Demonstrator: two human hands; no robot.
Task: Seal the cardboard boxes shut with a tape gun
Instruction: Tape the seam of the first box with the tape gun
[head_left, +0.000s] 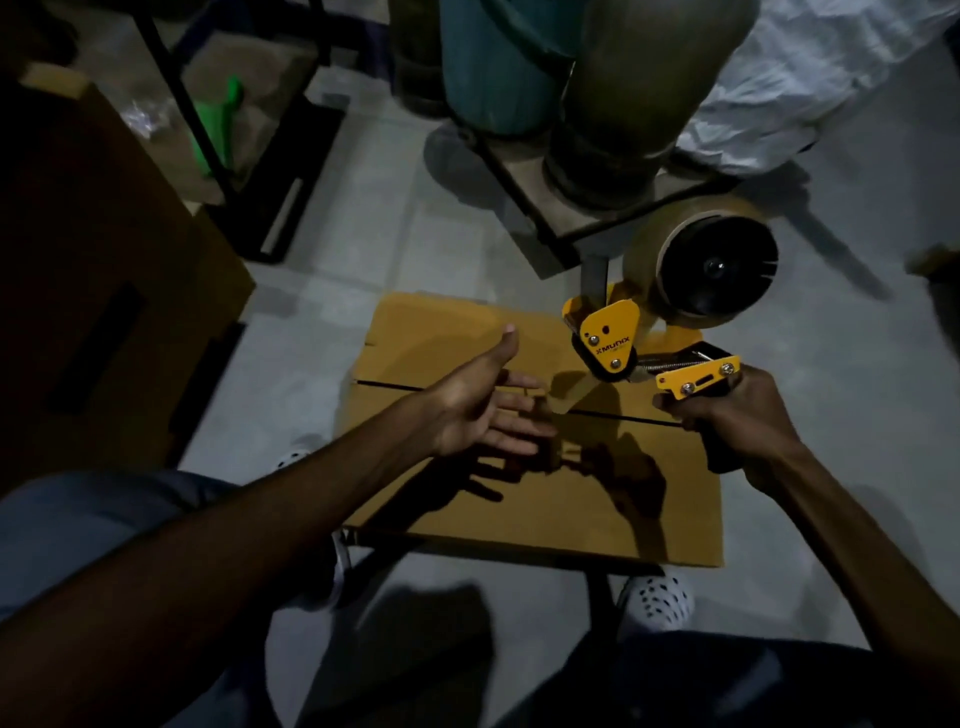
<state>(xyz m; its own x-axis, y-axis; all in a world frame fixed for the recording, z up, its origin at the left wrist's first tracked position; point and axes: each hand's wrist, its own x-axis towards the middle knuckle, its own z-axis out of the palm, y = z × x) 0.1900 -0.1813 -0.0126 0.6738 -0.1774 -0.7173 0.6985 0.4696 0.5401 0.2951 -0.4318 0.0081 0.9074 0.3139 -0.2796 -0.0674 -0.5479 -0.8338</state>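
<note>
From my feed, the right hand (727, 410) is wrapped tight around the black grip of the yellow tape gun (649, 343), holding it up over the right part of the cardboard box (519, 493). The left hand (483, 410) is loose, palm up and fingers spread straight, holding nothing, hovering over the middle of the box just left of the gun's nose. A short tail of tape (569, 400) hangs off the gun's front toward those fingers; it's dim enough that I honestly can't say if the fingertips touch it.

The box sits on the floor (415, 249) right in front of the person, flaps folded down, with the dark centre seam (623, 417) running side to side under both hands. The tape roll (701, 265) sits at the gun's far end.

White perforated shoes (657, 603) peek out at the box's near edge. There's a bigger dark carton (104, 286) to the left, a couple of big cylinders (597, 104) on a low stand past the box, and something bright green (223, 119) over by a black frame on the far left.
</note>
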